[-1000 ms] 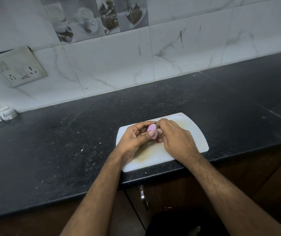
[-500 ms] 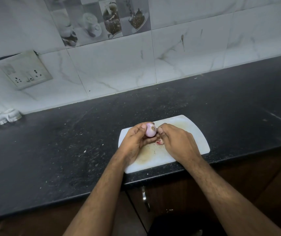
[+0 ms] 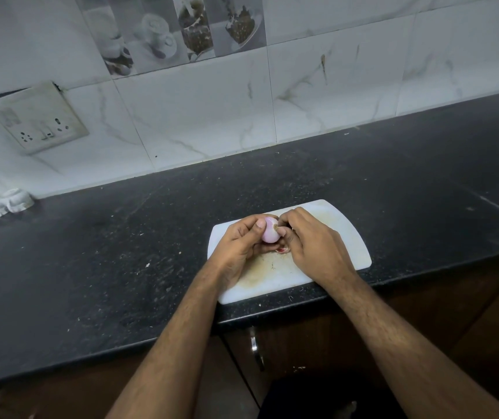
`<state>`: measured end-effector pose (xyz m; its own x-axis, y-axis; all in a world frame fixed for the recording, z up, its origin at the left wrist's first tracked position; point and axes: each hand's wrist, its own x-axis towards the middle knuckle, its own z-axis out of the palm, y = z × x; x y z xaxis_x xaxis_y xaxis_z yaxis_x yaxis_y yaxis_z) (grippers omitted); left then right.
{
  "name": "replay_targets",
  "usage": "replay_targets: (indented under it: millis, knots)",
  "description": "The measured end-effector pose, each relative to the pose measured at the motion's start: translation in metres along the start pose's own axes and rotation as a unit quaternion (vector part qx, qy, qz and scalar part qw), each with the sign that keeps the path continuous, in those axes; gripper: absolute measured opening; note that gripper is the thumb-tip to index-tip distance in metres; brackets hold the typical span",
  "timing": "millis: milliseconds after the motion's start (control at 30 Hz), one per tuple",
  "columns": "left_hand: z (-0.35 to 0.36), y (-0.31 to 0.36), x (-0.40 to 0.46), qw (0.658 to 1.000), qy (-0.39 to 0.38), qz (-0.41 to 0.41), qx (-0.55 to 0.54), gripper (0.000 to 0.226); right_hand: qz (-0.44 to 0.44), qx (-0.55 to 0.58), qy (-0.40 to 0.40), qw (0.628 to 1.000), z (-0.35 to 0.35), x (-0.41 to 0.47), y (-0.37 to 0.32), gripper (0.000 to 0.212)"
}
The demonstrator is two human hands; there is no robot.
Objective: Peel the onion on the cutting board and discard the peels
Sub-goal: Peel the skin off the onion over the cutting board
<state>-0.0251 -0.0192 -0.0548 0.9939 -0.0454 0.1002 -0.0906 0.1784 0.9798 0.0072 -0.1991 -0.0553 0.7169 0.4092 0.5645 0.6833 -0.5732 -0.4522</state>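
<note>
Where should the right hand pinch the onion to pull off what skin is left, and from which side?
Judging from its pose, pinch at the brown root nub of the onion, coming from the right. The left hand cups the onion's left side, leaving that end facing the right hand. Loose skin probably starts there, though the fingers hide its edge.

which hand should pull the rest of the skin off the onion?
Right, probably. The left hand cradles the onion above the cutting board, while the right hand has its fingertips at the onion's root end.
</note>
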Motion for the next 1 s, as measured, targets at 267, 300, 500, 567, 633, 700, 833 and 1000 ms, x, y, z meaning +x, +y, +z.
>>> replay_targets:
  millis: [267,300,500,567,633,700,833,1000]
  knots:
    - [0.001,0.001,-0.002,1.0,-0.005,0.006,-0.005,0.037,0.007,0.046,0.011,0.999,-0.001,0.0,0.003,0.003]
    - [0.001,0.001,-0.002,1.0,-0.009,0.007,-0.004,0.036,0.004,0.048,0.013,0.999,0.0,0.0,0.004,0.002]
    - [0.002,0.003,-0.003,0.999,-0.034,0.009,0.0,0.034,-0.022,0.01,0.012,1.0,0.001,0.0,0.006,0.011]
    - [0.001,0.002,-0.003,0.999,-0.035,0.006,-0.002,0.034,-0.02,-0.021,0.004,1.0,0.001,0.0,0.005,0.011]
    - [0.001,0.002,-0.003,0.999,-0.034,0.003,-0.001,0.034,-0.018,-0.051,-0.008,0.998,0.001,0.001,0.005,0.013]
    - [0.002,0.002,-0.003,1.0,-0.024,-0.003,-0.003,0.036,-0.024,-0.065,-0.023,0.997,0.0,0.003,0.004,0.016]
    - [-0.001,0.002,-0.001,0.998,0.04,-0.016,-0.056,0.038,-0.085,-0.096,-0.08,0.988,0.001,-0.001,-0.004,0.02]
    - [0.002,0.003,-0.001,0.997,0.049,-0.017,-0.06,0.038,0.0,-0.037,-0.048,0.998,-0.003,-0.002,-0.002,0.013]
